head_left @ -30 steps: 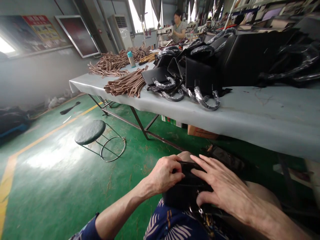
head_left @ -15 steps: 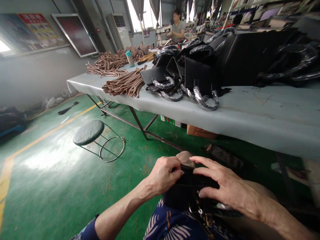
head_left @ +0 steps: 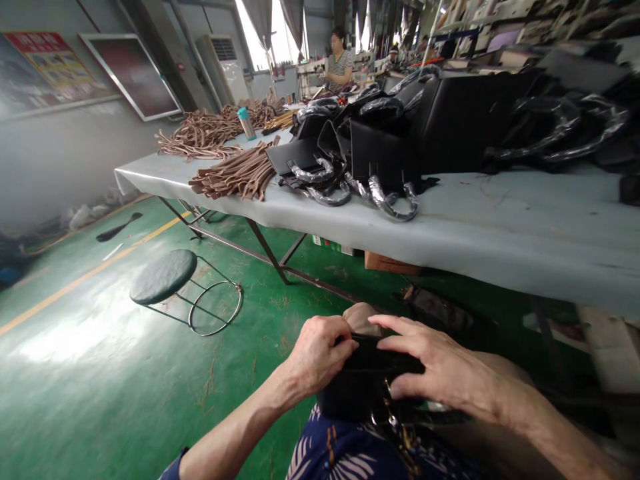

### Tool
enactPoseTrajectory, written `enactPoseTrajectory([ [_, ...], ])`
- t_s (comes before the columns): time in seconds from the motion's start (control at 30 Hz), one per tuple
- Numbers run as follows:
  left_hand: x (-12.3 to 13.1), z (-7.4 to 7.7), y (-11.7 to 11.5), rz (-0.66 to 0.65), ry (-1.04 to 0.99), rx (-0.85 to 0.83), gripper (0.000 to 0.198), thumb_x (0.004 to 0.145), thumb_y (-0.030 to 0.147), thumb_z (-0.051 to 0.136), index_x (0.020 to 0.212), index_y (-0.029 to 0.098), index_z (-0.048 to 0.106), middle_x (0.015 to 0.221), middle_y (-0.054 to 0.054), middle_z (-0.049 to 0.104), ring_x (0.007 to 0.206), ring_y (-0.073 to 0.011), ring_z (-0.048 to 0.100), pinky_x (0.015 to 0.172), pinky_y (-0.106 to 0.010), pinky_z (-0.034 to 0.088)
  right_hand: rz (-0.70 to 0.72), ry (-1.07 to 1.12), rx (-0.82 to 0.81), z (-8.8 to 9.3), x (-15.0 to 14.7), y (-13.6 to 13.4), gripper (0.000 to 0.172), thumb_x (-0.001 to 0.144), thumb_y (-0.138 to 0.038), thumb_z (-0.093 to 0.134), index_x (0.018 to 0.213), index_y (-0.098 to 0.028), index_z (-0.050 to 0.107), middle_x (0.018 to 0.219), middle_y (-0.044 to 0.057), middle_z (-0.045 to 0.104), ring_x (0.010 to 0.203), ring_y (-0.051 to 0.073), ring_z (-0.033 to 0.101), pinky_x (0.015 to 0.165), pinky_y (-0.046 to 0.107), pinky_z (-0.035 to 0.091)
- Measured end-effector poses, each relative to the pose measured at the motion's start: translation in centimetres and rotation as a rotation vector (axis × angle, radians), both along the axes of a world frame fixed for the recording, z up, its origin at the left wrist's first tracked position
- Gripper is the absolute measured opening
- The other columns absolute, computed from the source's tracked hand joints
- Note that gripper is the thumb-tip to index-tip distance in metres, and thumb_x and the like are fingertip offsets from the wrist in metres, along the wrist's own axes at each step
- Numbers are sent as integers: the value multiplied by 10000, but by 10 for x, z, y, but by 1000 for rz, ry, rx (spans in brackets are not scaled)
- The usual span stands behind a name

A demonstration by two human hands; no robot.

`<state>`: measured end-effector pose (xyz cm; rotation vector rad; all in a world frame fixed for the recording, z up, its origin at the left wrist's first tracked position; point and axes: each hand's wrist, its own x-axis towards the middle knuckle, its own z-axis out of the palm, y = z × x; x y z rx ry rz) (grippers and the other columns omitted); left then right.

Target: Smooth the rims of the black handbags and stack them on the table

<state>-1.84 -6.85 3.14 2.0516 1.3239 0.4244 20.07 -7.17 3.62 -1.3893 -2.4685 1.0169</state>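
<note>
A small black leather bag [head_left: 350, 397] rests on my lap, above a blue patterned garment [head_left: 345, 453]. My left hand [head_left: 320, 353] is closed, its fingers curled over the bag's top left edge. My right hand [head_left: 430, 370] lies on the bag's top right, thumb and fingers pressed against the leather so that it grips the bag. Metal chain hardware [head_left: 393, 423] hangs at the bag's front, partly hidden under my right hand.
A long grey-covered table [head_left: 500, 227] stands ahead with black handbags [head_left: 385, 150], wrapped handles [head_left: 390, 200] and heaps of brown straps [head_left: 235, 177]. A round stool [head_left: 163, 277] stands on the green floor at left. A person [head_left: 340, 63] works at the far end.
The view has swung slightly, shifting the table and stool leftward. My right hand's fingers have drawn in from spread flat to gripping the bag's top. The left hand keeps its hold.
</note>
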Motion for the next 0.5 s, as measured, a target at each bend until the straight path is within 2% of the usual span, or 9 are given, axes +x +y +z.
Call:
enactPoseTrajectory([
  [0.07, -2, -2, 0, 24, -5, -2, 152, 742, 203, 508, 599, 154, 523, 627, 25, 545, 594, -91, 468, 577, -198, 335, -79, 73, -57, 1, 15, -2, 468, 644, -369, 665, 1105, -334, 594, 1392, -14, 371, 1250, 260, 352, 1040, 400, 288],
  [0.17, -5, -4, 1, 56, -22, 7, 137, 739, 187, 489, 609, 154, 514, 672, 14, 574, 614, -93, 479, 596, -199, 344, -223, 119, -55, -3, 37, -10, 418, 733, -366, 589, 1145, -297, 562, 1358, -1, 422, 1244, 224, 366, 1058, 383, 266],
  [0.27, -6, -5, 2, 66, -31, 1, 132, 733, 176, 482, 604, 153, 500, 691, 10, 584, 622, -95, 481, 598, -199, 346, -306, 122, -48, -9, 44, -19, 384, 783, -358, 535, 1158, -277, 545, 1281, 11, 510, 1181, 202, 450, 1024, 360, 337],
  [0.4, -5, -3, 3, 81, -34, -13, 144, 728, 173, 480, 586, 151, 474, 689, 10, 584, 614, -94, 475, 582, -197, 340, -409, 100, 91, -14, 35, -25, 323, 783, -328, 534, 1096, -272, 587, 1136, 6, 621, 1028, 208, 578, 929, 324, 448],
  [0.5, -4, -2, 3, 98, -28, -21, 152, 729, 176, 477, 579, 151, 468, 677, 12, 581, 602, -93, 469, 571, -198, 332, -412, 106, 236, -19, 27, -24, 276, 780, -299, 543, 1042, -259, 622, 1082, 7, 651, 977, 205, 607, 881, 294, 484],
])
